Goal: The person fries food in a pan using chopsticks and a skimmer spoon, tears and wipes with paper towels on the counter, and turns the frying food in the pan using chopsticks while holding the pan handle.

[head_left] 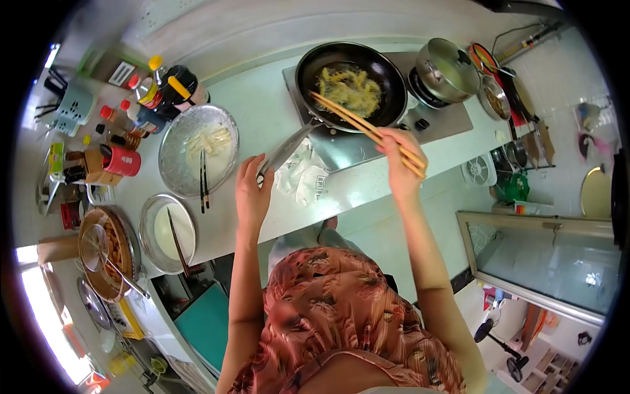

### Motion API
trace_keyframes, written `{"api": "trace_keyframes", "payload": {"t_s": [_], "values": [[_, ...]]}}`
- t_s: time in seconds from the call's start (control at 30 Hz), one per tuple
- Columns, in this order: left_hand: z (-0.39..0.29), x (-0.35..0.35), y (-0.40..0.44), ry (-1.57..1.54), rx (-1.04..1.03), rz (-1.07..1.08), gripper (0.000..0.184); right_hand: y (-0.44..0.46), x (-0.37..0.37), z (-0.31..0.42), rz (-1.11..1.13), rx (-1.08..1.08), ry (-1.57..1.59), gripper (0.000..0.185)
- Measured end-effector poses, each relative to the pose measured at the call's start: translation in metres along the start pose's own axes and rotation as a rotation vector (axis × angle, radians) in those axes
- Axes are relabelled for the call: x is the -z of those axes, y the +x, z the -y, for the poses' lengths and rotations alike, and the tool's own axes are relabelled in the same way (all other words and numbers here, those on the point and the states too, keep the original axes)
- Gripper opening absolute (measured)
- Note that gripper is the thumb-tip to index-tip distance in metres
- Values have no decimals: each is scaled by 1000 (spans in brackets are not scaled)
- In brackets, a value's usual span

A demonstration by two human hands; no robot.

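My right hand (402, 164) is closed round a pair of long wooden chopsticks (361, 123). Their tips point into a dark wok (396, 69) on the stove, at the edge of bubbling oil where yellowish battered pieces (351, 92) fry in a clump. With my left hand (253, 190) I grip the end of the wok's long grey handle (289, 150). Beneath that handle, a crumpled white plastic bag (303, 174) lies on the counter. To the left stands a metal bowl (172, 171) of pale coated strips (211, 141), with dark chopsticks (204, 180) resting in it.
A second metal bowl (146, 226) holds white liquid and a utensil. A lidded pot (441, 69) stands on the right burner. Sauce bottles (147, 95) crowd the back left. A wire skimmer (95, 247) rests over a basket of brown food (88, 279). A glass-panelled door (538, 256) is at right.
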State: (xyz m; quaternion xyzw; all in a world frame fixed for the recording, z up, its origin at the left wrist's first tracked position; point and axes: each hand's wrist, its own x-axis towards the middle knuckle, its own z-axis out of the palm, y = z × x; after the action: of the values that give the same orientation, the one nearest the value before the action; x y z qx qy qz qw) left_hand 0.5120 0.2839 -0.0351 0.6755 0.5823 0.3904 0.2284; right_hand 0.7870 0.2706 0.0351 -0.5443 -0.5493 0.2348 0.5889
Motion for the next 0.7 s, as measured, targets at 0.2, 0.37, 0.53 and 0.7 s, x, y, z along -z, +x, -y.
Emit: {"api": "trace_keyframes", "payload": {"t_s": [0.2, 0.37, 0.53, 0.7], "values": [[-9, -9, 24, 46, 22, 250, 40, -8, 21, -31, -37, -2, -171, 11], [-7, -8, 40, 110, -83, 399, 48, -8, -34, -43, 43, 85, -199, 12], [4, -8, 50, 32, -77, 483, 49, -2, -43, -45, -124, 101, -416, 14], [9, -13, 54, 12, -22, 559, 55, -6, -32, -29, -318, 83, -435, 13]]}}
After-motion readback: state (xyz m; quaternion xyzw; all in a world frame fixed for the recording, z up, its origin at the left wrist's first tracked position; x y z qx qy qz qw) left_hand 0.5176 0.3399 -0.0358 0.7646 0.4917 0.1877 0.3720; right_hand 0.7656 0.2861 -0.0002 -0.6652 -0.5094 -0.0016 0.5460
